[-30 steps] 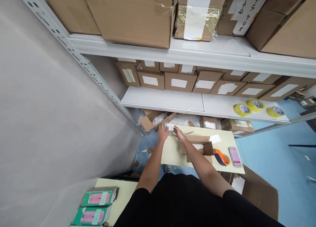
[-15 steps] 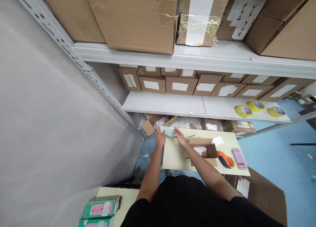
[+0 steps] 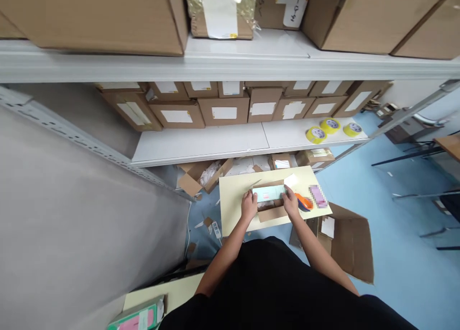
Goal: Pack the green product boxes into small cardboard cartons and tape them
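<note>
A flat, pale mint-green box [image 3: 269, 193] with a small pink mark is held level between my two hands. My left hand [image 3: 249, 204] grips its left end, thumb on top. At the right end my right hand [image 3: 290, 201] has its fingers closed around the edge. Directly beneath lies an open cardboard box [image 3: 271, 215], its flaps spread, with some white wrapping showing inside; the held box hides much of its opening. The cardboard box rests on a cream tabletop [image 3: 233, 196].
An orange and blue tape dispenser [image 3: 304, 202] and a blurred purple item [image 3: 318, 196] lie at the table's right. Yellow tape rolls [image 3: 316, 134] sit on the white shelf [image 3: 201, 142] ahead. A large open carton [image 3: 352, 244] stands on the floor at right. Green-and-pink packages [image 3: 138, 318] are lower left.
Both hands have carried the mint-green box rightward, from the table's left edge to above the open cardboard box. The view has turned to the right.
</note>
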`<state>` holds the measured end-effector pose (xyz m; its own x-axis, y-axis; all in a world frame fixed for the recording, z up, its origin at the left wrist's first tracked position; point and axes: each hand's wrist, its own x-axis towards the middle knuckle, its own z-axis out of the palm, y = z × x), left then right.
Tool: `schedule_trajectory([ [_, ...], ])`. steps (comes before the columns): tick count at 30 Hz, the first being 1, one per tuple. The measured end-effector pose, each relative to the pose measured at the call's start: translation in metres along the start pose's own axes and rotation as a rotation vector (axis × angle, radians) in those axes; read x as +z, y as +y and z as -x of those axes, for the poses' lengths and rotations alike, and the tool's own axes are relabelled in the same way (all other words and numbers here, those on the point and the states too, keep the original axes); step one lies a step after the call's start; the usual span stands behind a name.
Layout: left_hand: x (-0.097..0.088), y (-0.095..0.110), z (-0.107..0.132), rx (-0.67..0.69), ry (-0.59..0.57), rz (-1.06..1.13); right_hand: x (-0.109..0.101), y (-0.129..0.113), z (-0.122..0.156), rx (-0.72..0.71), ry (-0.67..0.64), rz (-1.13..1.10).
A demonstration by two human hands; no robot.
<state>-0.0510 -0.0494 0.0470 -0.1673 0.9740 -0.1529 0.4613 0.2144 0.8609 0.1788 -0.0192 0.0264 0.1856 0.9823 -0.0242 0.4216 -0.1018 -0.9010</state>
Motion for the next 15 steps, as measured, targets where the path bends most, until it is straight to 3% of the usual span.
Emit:
schedule_trajectory([
  [3, 0.02, -0.001, -0.001, -0.009, -0.051, -0.02, -0.016, 0.013, 0.004, 0.059, 0.022, 0.054],
  [8, 0.044, -0.011, -0.004, -0.026, -0.04, -0.087, -0.037, 0.019, -0.004, 0.121, 0.037, 0.102],
  [11, 0.051, -0.02, -0.003, 0.033, -0.152, -0.198, -0.05, 0.023, -0.008, 0.139, 0.023, 0.115],
  [15, 0.06, -0.034, 0.008, 0.012, -0.333, -0.408, -0.055, 0.032, -0.005, 0.123, -0.011, 0.112],
])
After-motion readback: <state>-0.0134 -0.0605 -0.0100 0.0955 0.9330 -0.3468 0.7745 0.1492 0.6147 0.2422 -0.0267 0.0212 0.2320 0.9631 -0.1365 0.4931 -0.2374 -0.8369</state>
